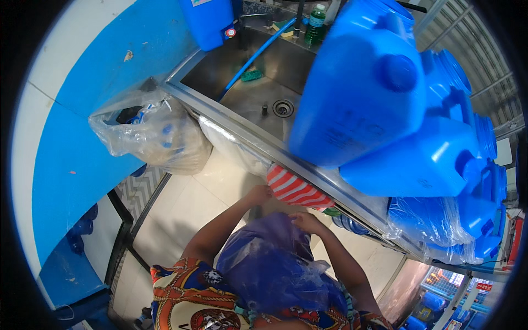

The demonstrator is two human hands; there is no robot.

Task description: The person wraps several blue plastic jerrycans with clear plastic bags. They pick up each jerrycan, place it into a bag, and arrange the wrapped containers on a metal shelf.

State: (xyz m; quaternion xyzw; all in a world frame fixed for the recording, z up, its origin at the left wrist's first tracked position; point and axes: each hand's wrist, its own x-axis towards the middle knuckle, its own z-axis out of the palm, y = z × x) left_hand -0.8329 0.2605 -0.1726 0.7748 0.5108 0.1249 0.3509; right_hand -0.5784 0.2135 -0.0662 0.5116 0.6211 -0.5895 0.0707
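My left hand [260, 194] is beside the left end of a red-and-white striped cloth [298, 189], which hangs along the front edge of the sink. Its fingertips meet the cloth's edge, but their grip is hidden. Lower and to the right, my right hand [307, 222] has bent fingers at the upper edge of a purplish, see-through plastic apron [272, 260]. Whether those fingers pinch the plastic or only touch it is unclear. The apron covers the front of my body over a patterned shirt [194, 288].
A stainless steel sink [264, 93] holds a blue hose [258, 53] and a green scrub brush [251, 76]. Large blue plastic jugs [359, 103] crowd its right side. A clear plastic bag [181, 142] bulges at its left corner. A green liquid bottle [315, 24] stands behind.
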